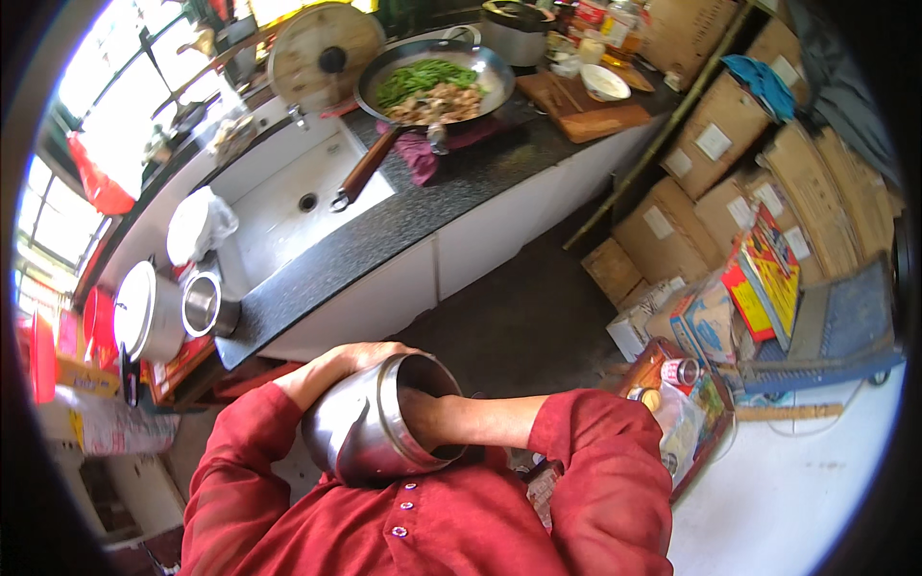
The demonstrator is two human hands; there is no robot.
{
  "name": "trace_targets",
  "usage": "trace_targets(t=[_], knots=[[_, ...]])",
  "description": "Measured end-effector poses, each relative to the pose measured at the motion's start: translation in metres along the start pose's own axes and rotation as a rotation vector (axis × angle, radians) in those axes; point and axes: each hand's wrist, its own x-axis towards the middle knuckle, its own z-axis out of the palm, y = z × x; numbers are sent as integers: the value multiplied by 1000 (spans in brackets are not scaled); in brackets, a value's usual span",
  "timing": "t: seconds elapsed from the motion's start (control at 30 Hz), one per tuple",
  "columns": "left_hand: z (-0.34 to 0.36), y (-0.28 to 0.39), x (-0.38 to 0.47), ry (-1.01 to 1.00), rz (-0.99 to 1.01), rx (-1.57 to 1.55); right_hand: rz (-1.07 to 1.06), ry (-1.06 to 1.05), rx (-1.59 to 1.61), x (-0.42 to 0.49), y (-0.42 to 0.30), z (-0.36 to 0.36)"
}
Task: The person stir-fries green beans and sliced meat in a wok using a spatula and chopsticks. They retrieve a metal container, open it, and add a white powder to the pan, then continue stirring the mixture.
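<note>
A stainless steel cylindrical pot (pixel 349 425) is tilted on its side against the front of my red shirt, its mouth facing right. My left hand (pixel 371 353) grips the pot around its far upper side, the fingers partly hidden behind it. My right hand (pixel 425 417) reaches through the mouth into the pot. Its fingers are hidden inside, so whether they hold anything cannot be seen. Beyond the pot runs the dark speckled countertop (pixel 317 270).
A white sink (pixel 281 187) is set into the counter. A wok (pixel 367 162) with green vegetables and meat pieces has its handle over the sink. A steel cup (pixel 202 306) and white lidded pot (pixel 148 309) stand left. Cardboard boxes (pixel 670 230) are stacked right.
</note>
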Motion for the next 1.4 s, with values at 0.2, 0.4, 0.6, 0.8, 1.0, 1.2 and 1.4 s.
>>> trace_targets(t=[0.2, 0.4, 0.6, 0.8, 1.0, 1.2, 1.4], knots=[[-12, -19, 6, -139, -138, -172, -19, -106, 591, -53, 13, -51], [-12, -29, 16, -115, -181, -148, -168, 432, 1225, -113, -10, -98], [-9, -17, 11, -78, -230, -140, -59, 649, -362, -77, -47, -80], [-11, -28, -29, 36, -456, -192, -198, 931, -431, -82, -22, -17], [-12, -27, -31, 146, -677, -258, 387, 1128, 359, -78, 43, 67], [-18, -27, -3, 108, -755, -205, 417, 806, 1202, -76, 59, 61], [-12, -11, 67, -65, -748, -83, 629, 536, 1157, -137, 48, 50]])
